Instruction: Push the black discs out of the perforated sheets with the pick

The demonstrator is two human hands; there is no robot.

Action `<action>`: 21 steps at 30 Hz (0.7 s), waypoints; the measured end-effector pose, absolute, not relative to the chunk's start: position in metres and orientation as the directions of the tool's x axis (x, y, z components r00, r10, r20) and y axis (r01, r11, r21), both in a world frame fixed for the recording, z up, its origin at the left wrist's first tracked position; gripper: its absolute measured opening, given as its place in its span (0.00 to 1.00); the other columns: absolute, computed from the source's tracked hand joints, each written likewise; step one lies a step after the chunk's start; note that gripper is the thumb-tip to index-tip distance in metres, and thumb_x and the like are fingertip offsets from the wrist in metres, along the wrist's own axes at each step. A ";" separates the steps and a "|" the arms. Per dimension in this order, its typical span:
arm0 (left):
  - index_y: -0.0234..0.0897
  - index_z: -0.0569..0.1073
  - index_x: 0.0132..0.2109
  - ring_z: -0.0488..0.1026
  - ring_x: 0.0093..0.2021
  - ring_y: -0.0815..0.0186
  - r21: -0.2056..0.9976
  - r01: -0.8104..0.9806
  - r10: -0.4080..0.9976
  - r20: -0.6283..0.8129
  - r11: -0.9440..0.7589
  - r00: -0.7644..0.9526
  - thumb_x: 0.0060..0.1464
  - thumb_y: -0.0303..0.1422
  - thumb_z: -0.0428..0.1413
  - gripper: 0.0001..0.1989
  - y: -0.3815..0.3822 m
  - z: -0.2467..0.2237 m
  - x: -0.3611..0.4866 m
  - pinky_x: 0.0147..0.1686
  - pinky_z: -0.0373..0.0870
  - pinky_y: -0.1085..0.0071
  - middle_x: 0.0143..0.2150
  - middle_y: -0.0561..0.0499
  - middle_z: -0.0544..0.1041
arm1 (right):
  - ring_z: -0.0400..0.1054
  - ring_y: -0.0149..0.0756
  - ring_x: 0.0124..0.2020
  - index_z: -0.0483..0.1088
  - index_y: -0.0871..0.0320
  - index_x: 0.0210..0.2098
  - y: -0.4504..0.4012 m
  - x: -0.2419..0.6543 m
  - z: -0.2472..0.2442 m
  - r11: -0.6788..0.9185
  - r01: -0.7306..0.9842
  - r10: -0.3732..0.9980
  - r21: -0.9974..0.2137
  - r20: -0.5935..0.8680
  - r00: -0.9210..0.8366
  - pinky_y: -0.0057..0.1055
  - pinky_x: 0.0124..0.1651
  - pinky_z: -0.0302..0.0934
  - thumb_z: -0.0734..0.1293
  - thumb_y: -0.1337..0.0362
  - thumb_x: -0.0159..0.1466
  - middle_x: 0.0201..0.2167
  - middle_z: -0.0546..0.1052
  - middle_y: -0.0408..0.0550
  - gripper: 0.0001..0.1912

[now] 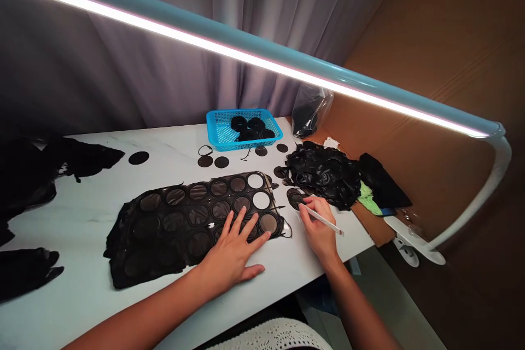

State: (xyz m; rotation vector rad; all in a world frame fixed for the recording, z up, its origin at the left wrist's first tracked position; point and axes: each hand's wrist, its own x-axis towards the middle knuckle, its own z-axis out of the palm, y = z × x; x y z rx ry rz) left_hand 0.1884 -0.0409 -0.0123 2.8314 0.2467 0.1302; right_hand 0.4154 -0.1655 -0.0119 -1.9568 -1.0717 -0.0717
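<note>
My left hand (235, 251) lies flat with its fingers spread, pressing on a thin black sheet (164, 235) marked with rows of circles. Two of the circles near the sheet's far right corner show white. My right hand (320, 227) grips a slim white pen (324, 220), its tip pointing left, just beyond the sheet's right end. The tip rests at a small black disc (294, 198) on the white tabletop (98, 202). Behind that hand sits a heap of crumpled black material (324, 175).
A blue plastic basket (217, 127) holds black rolls. Loose black discs (205, 161) lie before it. Black offcuts (82, 156) pile at the left. A plastic bag (309, 111) and green cloth (368, 199) sit at the far right. A lamp bar (205, 46) crosses overhead.
</note>
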 end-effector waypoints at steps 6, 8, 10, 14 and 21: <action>0.55 0.63 0.64 0.40 0.71 0.40 0.388 -0.179 -0.138 0.133 -0.904 0.982 0.53 0.44 0.63 0.32 -0.067 0.006 0.186 0.63 0.44 0.36 0.73 0.46 0.44 | 0.66 0.42 0.43 0.65 0.55 0.29 -0.173 0.406 -0.008 -0.189 0.623 0.644 -0.759 0.383 0.662 0.41 0.48 0.60 0.62 0.62 0.67 0.38 0.72 0.51 0.10; 0.49 0.71 0.56 0.49 0.70 0.52 0.383 -0.315 -0.251 0.208 -0.869 0.945 0.61 0.35 0.57 0.16 -0.076 0.011 0.185 0.66 0.47 0.46 0.70 0.49 0.56 | 0.67 0.42 0.44 0.66 0.55 0.29 -0.173 0.403 -0.006 -0.166 0.591 0.679 -0.789 0.344 0.649 0.40 0.48 0.60 0.62 0.62 0.67 0.39 0.73 0.51 0.10; 0.42 0.76 0.44 0.60 0.65 0.60 0.379 -0.322 -0.212 0.304 -0.868 0.929 0.65 0.31 0.52 0.07 -0.078 0.012 0.185 0.67 0.49 0.54 0.60 0.49 0.72 | 0.68 0.41 0.45 0.67 0.55 0.29 -0.171 0.400 -0.004 -0.123 0.536 0.763 -0.835 0.266 0.589 0.39 0.48 0.61 0.63 0.62 0.66 0.40 0.73 0.51 0.10; 0.36 0.73 0.32 0.74 0.49 0.63 0.417 -0.160 0.022 0.398 -0.895 0.917 0.65 0.37 0.52 0.14 -0.066 0.006 0.187 0.64 0.58 0.57 0.40 0.49 0.78 | 0.70 0.39 0.44 0.68 0.56 0.28 -0.162 0.393 0.000 -0.039 0.419 0.929 -0.907 0.122 0.350 0.37 0.48 0.63 0.65 0.63 0.65 0.40 0.74 0.50 0.09; 0.34 0.66 0.60 0.65 0.62 0.54 0.294 0.058 0.151 0.304 -0.954 0.941 0.65 0.31 0.49 0.18 -0.050 -0.008 0.182 0.62 0.62 0.52 0.60 0.40 0.69 | 0.70 0.37 0.41 0.66 0.57 0.27 -0.151 0.394 0.000 -0.073 0.365 0.969 -0.928 0.020 0.246 0.33 0.44 0.63 0.64 0.63 0.65 0.39 0.75 0.48 0.10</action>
